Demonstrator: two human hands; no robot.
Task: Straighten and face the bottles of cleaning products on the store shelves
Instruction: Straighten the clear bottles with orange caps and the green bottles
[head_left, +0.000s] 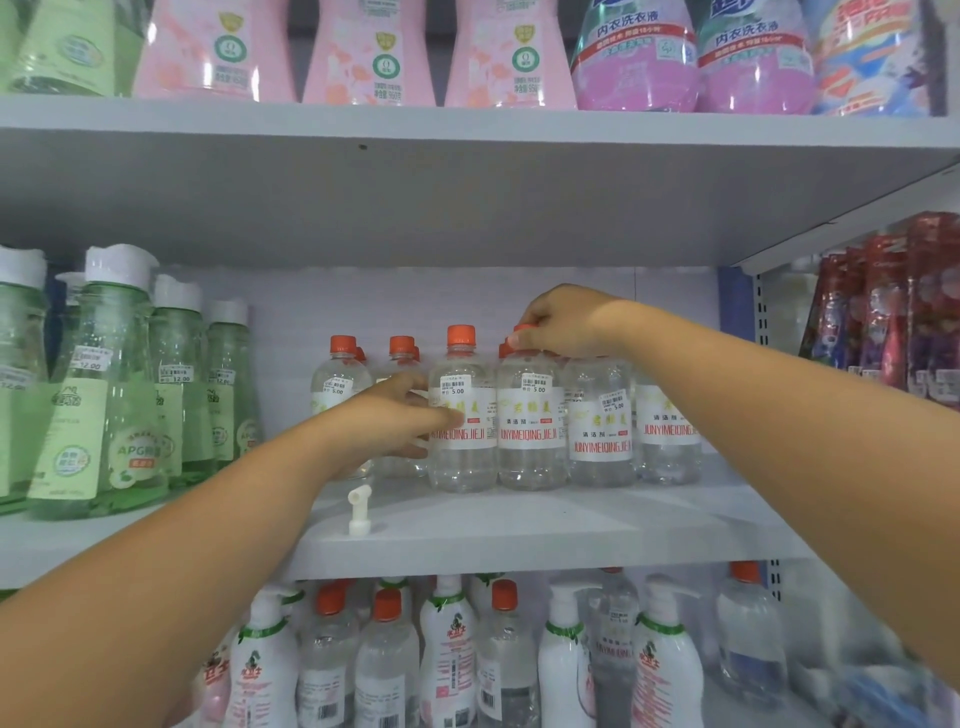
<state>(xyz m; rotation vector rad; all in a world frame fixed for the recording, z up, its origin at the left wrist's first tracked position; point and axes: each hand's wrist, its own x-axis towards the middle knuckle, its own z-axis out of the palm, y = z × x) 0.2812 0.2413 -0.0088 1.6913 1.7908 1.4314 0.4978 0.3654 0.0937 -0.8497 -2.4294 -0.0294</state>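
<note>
Clear plastic, orange caps: head view; clear bottles (530, 415) stand in a row on the middle shelf (519, 525), front labels mostly outward, one (601, 415) turned slightly; facing looks partly done, this row in hand, the rest not yet judged. Left hand (400, 421) curls round the side of a front bottle (462, 415); right hand (563, 325) pinches an orange cap (523, 329) from above. Contents: colourless liquid, near full. Loose white nozzle (359, 509) lies on the shelf front; green bottles (104, 384) stand leftward.
</note>
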